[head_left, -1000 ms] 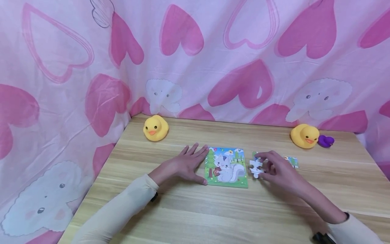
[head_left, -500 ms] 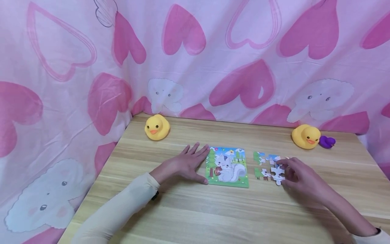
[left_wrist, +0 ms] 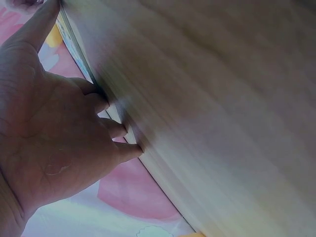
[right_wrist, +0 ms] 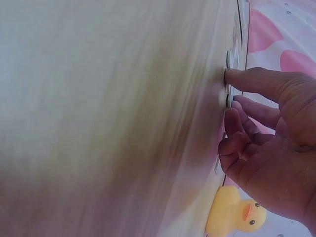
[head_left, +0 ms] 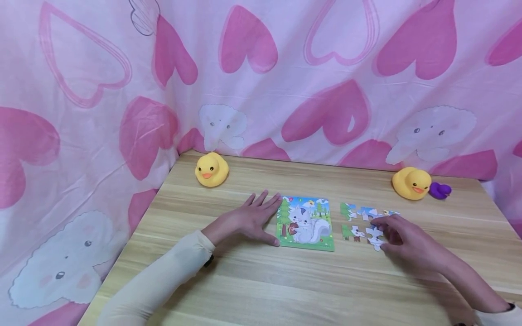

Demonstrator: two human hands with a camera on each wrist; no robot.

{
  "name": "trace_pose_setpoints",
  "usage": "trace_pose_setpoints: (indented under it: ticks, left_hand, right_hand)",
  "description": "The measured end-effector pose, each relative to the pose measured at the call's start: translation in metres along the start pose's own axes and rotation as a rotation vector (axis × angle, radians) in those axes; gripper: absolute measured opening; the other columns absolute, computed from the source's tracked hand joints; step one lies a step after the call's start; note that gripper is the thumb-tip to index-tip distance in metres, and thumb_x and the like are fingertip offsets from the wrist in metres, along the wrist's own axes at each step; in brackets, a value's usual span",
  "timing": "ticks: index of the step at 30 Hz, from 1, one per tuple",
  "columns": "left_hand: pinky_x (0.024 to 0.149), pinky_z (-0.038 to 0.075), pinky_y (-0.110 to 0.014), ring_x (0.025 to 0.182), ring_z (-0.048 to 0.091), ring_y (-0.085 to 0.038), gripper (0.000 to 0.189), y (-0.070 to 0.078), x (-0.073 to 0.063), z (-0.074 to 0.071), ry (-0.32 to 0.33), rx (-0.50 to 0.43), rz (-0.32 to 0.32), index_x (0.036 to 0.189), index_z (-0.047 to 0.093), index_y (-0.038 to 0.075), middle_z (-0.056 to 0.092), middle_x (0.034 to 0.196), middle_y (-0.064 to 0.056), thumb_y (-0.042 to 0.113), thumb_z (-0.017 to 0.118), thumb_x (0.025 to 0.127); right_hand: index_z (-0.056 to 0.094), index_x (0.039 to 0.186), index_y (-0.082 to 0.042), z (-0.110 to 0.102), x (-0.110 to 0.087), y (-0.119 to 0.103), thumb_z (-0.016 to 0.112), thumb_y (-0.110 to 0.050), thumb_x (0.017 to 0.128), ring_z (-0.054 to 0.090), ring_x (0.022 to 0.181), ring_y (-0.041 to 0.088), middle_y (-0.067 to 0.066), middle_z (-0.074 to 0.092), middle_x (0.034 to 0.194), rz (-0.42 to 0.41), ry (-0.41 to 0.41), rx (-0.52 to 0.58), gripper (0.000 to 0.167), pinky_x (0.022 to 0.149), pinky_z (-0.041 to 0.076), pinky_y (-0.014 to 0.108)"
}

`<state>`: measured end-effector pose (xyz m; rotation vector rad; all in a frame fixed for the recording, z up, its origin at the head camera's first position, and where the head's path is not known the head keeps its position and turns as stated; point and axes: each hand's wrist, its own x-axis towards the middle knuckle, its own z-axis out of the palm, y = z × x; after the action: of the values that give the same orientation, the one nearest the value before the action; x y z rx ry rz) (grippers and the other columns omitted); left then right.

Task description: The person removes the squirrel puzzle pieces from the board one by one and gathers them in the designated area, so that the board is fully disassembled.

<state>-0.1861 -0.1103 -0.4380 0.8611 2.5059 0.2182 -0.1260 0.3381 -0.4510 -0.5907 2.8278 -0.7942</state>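
Note:
A small picture puzzle board [head_left: 306, 222] with a white squirrel lies flat in the middle of the wooden table [head_left: 285, 280]. My left hand [head_left: 261, 217] rests flat beside it, fingers straight, thumb and fingertips touching its left edge; in the left wrist view the left hand [left_wrist: 59, 123] presses on the wood. To the right of the board lie loose puzzle pieces [head_left: 350, 222]. My right hand [head_left: 383, 233] pinches a white puzzle piece [head_left: 373, 235] low on the table among them. In the right wrist view the right hand's fingertips [right_wrist: 237, 79] touch the tabletop.
One yellow rubber duck [head_left: 211, 169] sits at the back left of the table, another duck [head_left: 411, 183] at the back right next to a small purple object [head_left: 440, 190]. A pink heart-print cloth [head_left: 261, 90] hangs behind and along the left side.
My right hand carried the white piece from beside the board rightward to the loose pieces and lowered it toward the table. The left hand stayed in place.

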Motion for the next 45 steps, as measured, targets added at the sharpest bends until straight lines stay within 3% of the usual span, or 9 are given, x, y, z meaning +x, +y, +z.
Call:
trace_pose_setpoints:
  ticks: [12, 19, 25, 30, 34, 39, 45]
  left_hand:
    - [0.136, -0.004, -0.057, 0.167, -0.013, -0.03, 0.124, 0.0, 0.001, 0.001, 0.0, 0.005, -0.001, 0.172, -0.002, 0.021, -0.009, 0.181, 0.004, 0.079, 0.066, 0.087]
    - [0.136, -0.004, -0.058, 0.167, -0.013, -0.031, 0.123, 0.0, 0.0, 0.0, -0.001, 0.002, 0.003, 0.172, -0.002, 0.02, -0.008, 0.181, 0.003, 0.078, 0.067, 0.087]
    - [0.135, -0.005, -0.058, 0.167, -0.014, -0.032, 0.123, 0.0, -0.002, -0.002, -0.007, 0.001, 0.002, 0.172, -0.003, 0.02, -0.01, 0.18, 0.003, 0.078, 0.067, 0.088]
    - [0.136, -0.003, -0.058, 0.167, -0.013, -0.032, 0.123, -0.001, 0.0, 0.0, 0.0, -0.01, 0.006, 0.172, -0.002, 0.021, -0.008, 0.181, 0.003, 0.078, 0.067, 0.087]
    - [0.136, -0.003, -0.058, 0.168, -0.013, -0.031, 0.124, -0.001, 0.0, 0.002, 0.004, -0.015, 0.005, 0.172, -0.002, 0.021, -0.008, 0.181, 0.003, 0.078, 0.067, 0.087]
    - [0.136, -0.003, -0.058, 0.167, -0.013, -0.031, 0.123, -0.001, 0.0, 0.002, 0.004, -0.004, 0.003, 0.172, -0.002, 0.021, -0.008, 0.181, 0.004, 0.079, 0.066, 0.087]
    - [0.136, -0.004, -0.057, 0.168, -0.013, -0.03, 0.123, -0.001, 0.001, 0.002, 0.005, -0.001, 0.0, 0.172, -0.002, 0.021, -0.009, 0.181, 0.004, 0.079, 0.066, 0.087]
  right_hand:
    - [0.065, 0.136, -0.01, -0.004, 0.004, -0.007, 0.089, -0.009, 0.083, 0.05, 0.084, 0.003, -0.001, 0.061, 0.105, -0.035, 0.03, -0.017, 0.058, 0.067, 0.048, 0.02]
    - [0.064, 0.138, -0.01, 0.008, 0.027, -0.037, 0.084, -0.017, 0.091, 0.058, 0.091, 0.012, 0.005, 0.067, 0.118, 0.006, 0.063, 0.021, 0.052, 0.071, 0.055, 0.022]
    - [0.067, 0.136, -0.012, 0.026, 0.054, -0.062, 0.083, -0.017, 0.092, 0.061, 0.1, 0.018, 0.006, 0.066, 0.127, -0.035, 0.029, 0.032, 0.047, 0.08, 0.058, 0.027]
    - [0.067, 0.141, -0.015, 0.041, 0.068, -0.083, 0.082, -0.023, 0.093, 0.057, 0.109, 0.019, 0.005, 0.065, 0.133, -0.059, -0.007, -0.028, 0.052, 0.09, 0.057, 0.038]
    - [0.067, 0.142, -0.017, 0.047, 0.073, -0.097, 0.083, -0.025, 0.092, 0.056, 0.113, 0.023, 0.007, 0.064, 0.134, -0.066, -0.028, -0.091, 0.053, 0.09, 0.056, 0.042]
    - [0.071, 0.137, -0.017, 0.048, 0.077, -0.105, 0.085, -0.023, 0.09, 0.057, 0.105, 0.02, 0.006, 0.065, 0.13, -0.058, -0.043, -0.123, 0.05, 0.086, 0.055, 0.037]
    - [0.071, 0.134, -0.017, 0.048, 0.083, -0.103, 0.086, -0.02, 0.089, 0.054, 0.096, 0.018, 0.007, 0.063, 0.125, -0.014, -0.065, -0.032, 0.048, 0.078, 0.05, 0.028]
